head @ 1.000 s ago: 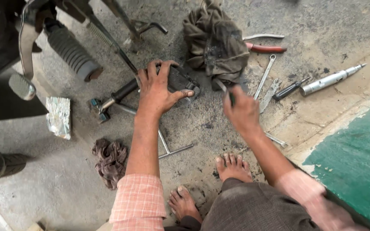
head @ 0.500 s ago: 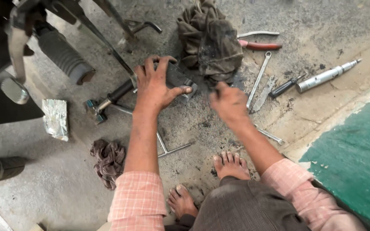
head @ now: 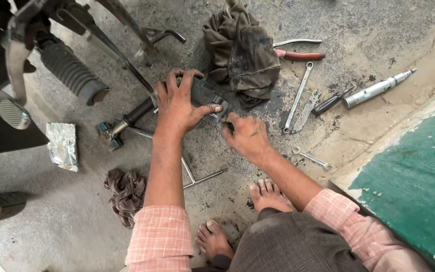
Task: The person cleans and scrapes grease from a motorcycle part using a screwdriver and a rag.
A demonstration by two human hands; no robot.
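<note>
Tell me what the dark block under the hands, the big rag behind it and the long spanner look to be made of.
Dark block: probably metal, dull grey and grimy, flat hard faces; left hand presses it, right hand works at its edge.
Big rag: woven cloth, oil-stained brown, soft folds.
Long spanner: bare steel, silvery sheen.

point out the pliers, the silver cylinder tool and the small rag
pliers [head: 300, 55], head view, on the red handle
silver cylinder tool [head: 373, 90], head view, mid-barrel
small rag [head: 126, 194], head view, middle of the crumpled cloth
</note>
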